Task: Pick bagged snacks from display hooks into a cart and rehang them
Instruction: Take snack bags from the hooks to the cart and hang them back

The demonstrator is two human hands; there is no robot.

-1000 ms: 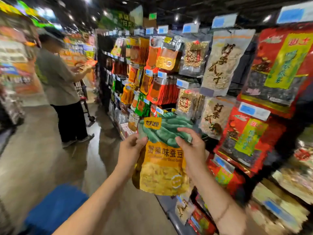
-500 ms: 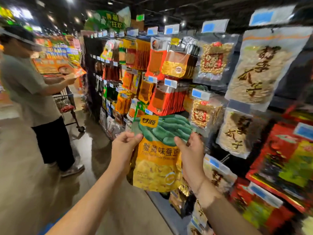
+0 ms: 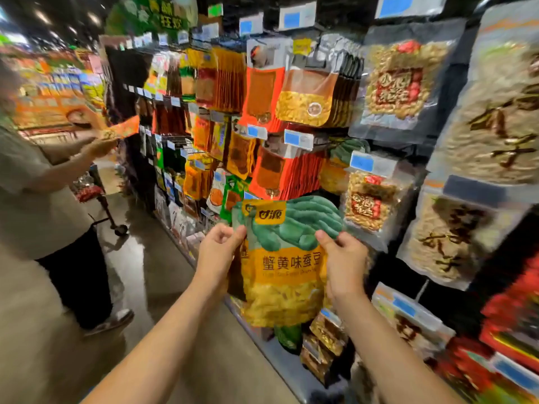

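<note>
Towering on the right, the hook display (image 3: pixel 291 118) faced a green-and-yellow snack bag (image 3: pixel 284 266), held upright just before it at mid-height. The left hand (image 3: pixel 220 252) and right hand (image 3: pixel 345 263) each pinched an upper edge, equally near, hooks lying beyond.

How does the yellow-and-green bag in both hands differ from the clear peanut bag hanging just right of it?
The yellow-and-green snack bag is opaque, pinched by the left hand and right hand. The clear peanut bag shows its contents, carries a red label, and hangs untouched. Both face outward.
</note>
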